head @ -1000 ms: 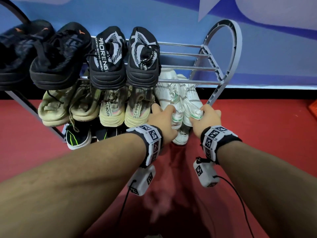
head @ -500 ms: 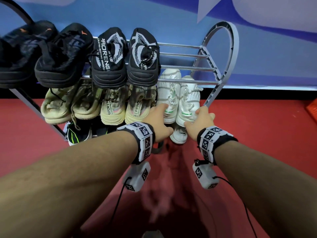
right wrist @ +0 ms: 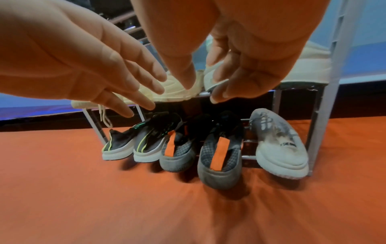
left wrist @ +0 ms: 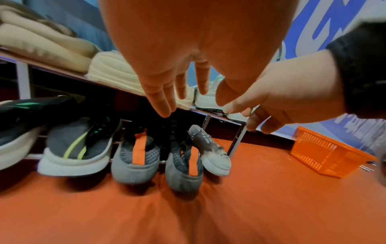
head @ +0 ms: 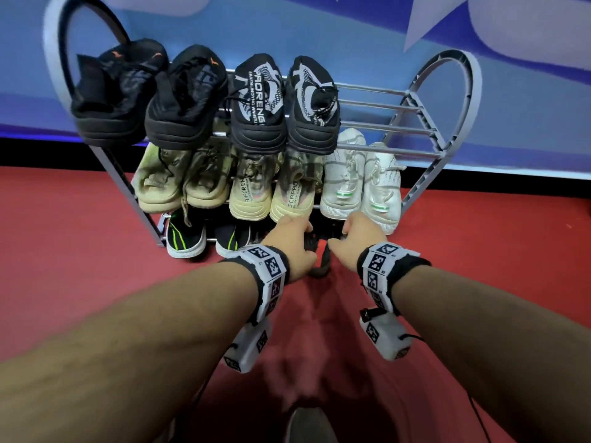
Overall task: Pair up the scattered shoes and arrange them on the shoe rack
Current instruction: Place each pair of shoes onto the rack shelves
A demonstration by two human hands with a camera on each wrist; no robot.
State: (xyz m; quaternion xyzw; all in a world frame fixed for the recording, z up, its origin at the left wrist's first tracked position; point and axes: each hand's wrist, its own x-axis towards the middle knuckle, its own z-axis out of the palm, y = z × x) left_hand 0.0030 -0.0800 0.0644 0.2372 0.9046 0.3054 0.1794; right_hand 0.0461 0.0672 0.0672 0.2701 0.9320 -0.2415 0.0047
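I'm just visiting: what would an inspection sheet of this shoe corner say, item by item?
Surface: red floor, bare in front of the rack.
Job's things: grey rack, three tiers; top holds four black shoes; middle four beige shoes and a white pair; bottom a green-striped pair, an orange-tabbed pair and one lone white shoe.
Clutter: orange basket on the floor.
Grips: left hand and right hand open, holding nothing, at the bottom tier.
Cables: black wrist-camera leads.
Surroundings: blue wall.
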